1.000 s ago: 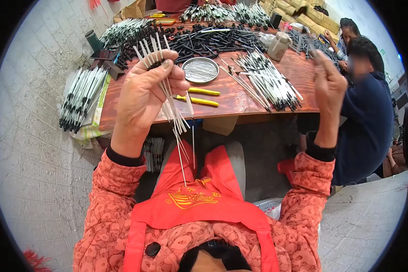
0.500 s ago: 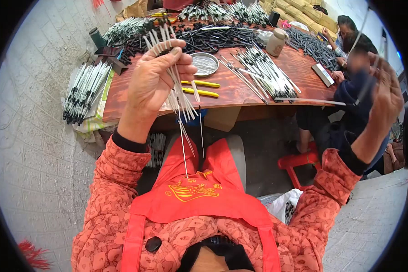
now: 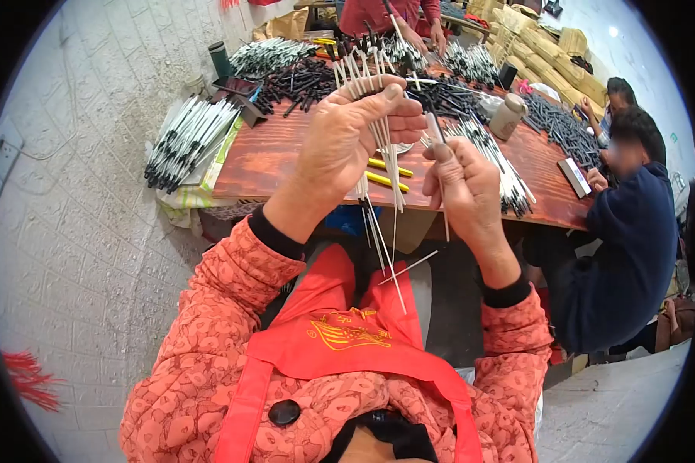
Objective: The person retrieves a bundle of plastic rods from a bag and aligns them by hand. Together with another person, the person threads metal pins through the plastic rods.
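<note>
A fanned bunch of thin white sticks (image 3: 384, 147) is pinched in my left hand (image 3: 340, 143), their dark-banded upper parts showing above the fingers. Close beside it, my right hand (image 3: 471, 185) is closed on a slim black-and-white rod (image 3: 438, 130), which slants up past the left fingertips. Whether the rod touches the bunch I cannot tell. Below the hands, several thin sticks (image 3: 409, 268) hang or lie over my red apron (image 3: 347, 339). Two yellow handles (image 3: 386, 180) rest on the table just behind the bunch. My hands hide most of a round tin there.
White-and-black rods (image 3: 193, 143) are piled at the table's left, with another pile (image 3: 490, 150) on the right. Dark rods (image 3: 293, 85) cover the back. A beige jar (image 3: 508, 116) and a green cup (image 3: 220, 60) stand there. One person (image 3: 625, 239) sits at right; another (image 3: 371, 19) stands opposite.
My right hand has come in from the far right to beside my left hand, bringing the rod with it. The view has shifted, showing more of the person opposite.
</note>
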`<state>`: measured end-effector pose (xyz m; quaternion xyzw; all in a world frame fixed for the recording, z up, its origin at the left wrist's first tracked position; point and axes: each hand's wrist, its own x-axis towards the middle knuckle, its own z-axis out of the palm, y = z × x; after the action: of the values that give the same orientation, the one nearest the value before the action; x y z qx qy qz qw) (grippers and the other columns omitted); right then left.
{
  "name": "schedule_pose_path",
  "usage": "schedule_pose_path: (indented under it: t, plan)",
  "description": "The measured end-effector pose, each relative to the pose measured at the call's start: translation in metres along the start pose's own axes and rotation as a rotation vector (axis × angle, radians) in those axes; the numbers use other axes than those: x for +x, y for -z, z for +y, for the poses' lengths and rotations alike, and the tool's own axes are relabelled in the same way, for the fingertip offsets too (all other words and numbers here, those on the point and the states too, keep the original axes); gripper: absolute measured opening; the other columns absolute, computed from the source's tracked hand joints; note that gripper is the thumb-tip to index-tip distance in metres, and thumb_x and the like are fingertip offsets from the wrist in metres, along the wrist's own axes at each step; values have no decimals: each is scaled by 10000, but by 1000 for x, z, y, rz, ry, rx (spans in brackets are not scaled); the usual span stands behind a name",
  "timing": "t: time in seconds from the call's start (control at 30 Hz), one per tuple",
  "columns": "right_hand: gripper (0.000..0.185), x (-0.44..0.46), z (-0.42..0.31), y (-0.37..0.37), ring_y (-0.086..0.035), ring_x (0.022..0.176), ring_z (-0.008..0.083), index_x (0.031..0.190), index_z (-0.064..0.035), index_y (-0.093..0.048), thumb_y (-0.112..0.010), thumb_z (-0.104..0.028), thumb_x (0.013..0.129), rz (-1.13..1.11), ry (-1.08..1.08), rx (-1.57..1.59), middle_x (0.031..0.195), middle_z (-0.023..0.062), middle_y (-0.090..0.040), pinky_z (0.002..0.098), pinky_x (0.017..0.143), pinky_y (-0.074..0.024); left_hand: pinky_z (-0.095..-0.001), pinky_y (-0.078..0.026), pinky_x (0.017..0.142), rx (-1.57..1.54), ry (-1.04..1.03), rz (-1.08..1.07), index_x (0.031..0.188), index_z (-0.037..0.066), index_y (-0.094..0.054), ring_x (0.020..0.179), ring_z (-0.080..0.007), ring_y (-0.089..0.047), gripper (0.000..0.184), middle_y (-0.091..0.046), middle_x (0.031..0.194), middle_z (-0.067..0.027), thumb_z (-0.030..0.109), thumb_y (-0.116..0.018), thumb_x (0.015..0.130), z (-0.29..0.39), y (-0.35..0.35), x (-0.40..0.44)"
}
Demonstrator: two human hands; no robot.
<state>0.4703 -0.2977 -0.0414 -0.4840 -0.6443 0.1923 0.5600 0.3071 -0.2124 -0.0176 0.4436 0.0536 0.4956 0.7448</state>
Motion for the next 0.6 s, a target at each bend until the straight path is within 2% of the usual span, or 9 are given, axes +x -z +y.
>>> schedule_pose_path:
  t: [0.07,0.1,0.23,0.47,0.6]
  plan:
    - [220,2,-3,-6,-493,501,80,864,-2,-590,-491,-147,996,31,51,-1,573,18,-523,241,483,-378,-373,-552,752,77,-54,43,1096,10,-611,848,-265,-686,195,-684,936,-147,86,-612,916,3,2,-2]
    - [231,3,-6,-8,-493,499,81,859,-2,-589,-490,-157,1000,45,74,-3,572,19,-520,243,483,-376,-329,-535,697,74,-74,74,1064,28,-633,761,-207,-665,174,-681,891,-107,83,-640,899,4,5,-1]
    - [251,7,-10,6,-466,499,62,871,-11,-588,-486,-193,1009,-61,39,-45,566,8,-521,230,470,-350,-306,-516,669,49,-66,123,1011,35,-661,714,-179,-637,125,-682,849,-103,86,-644,899,10,23,7]
    - [281,15,5,8,-434,491,45,874,-23,-586,-471,-236,1019,-132,22,44,571,-10,-530,215,463,-328,-334,-532,700,-3,-30,71,1018,29,-640,755,-200,-655,156,-687,900,-123,140,-643,909,10,24,8]
    - [279,14,25,-15,-446,494,49,881,-22,-588,-475,-238,1018,-125,-44,124,574,-11,-529,215,469,-340,-373,-541,730,44,-70,74,1022,34,-630,779,-228,-659,119,-670,886,-99,64,-604,910,1,17,10]
